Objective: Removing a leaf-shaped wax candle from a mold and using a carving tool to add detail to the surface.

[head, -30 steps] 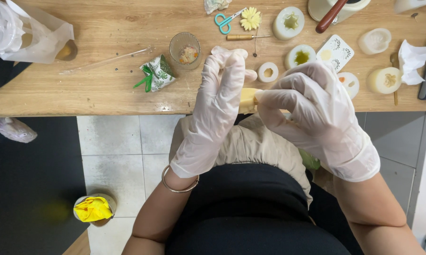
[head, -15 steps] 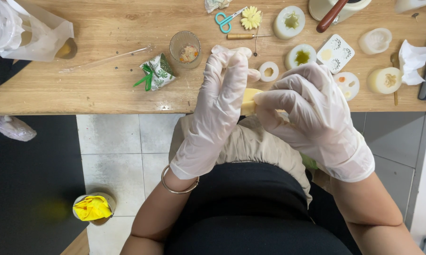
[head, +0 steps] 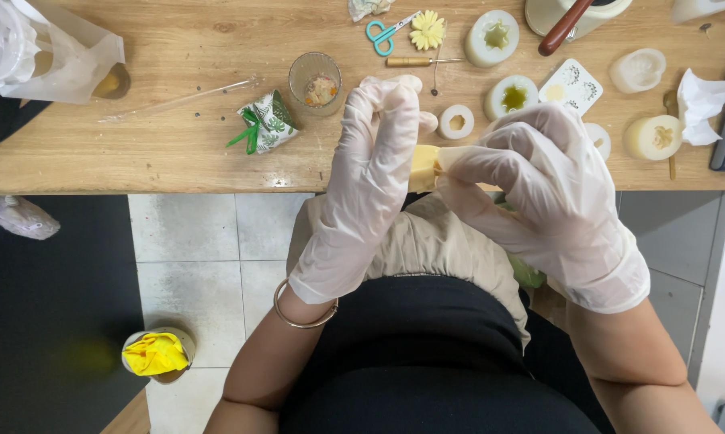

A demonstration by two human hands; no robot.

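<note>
Two hands in thin, translucent white disposable gloves are meeting over the near edge of a light wooden counter (head: 178,153), seen from above by the person wearing the camera. Between them is a small pale yellow waxy block (head: 423,167), held just above the counter's edge and over the person's lap. Compared with the pictures from a moment ago, almost nothing has shifted: the hands are staying in the same spot, and the block is still pinched between them, so the handling of this piece is continuing rather than finishing.

Left hand (head: 366,177) is standing nearly upright, fingers (head: 387,104) long and only gently curled, pressing against the left side of the block. Right hand (head: 539,181) is curling more tightly, its fingertips closing on the block's right end. Neither hand is spread flat; both are pinching the same piece. How much of the block is hidden under the gloves is not clear.

Beyond the hands, several things are lying on the counter: a small clear glass cup with bits inside (head: 315,79), a green-and-white patterned wrapped bundle tied with green ribbon (head: 264,122), teal-handled scissors (head: 385,32), a pale yellow flower shape (head: 428,30), and round white silicone moulds (head: 511,97). A clear plastic bag (head: 49,52) is sitting at the far left. Below, on the tiled floor (head: 210,265), a small bin holding something yellow (head: 155,354) is standing.
</note>
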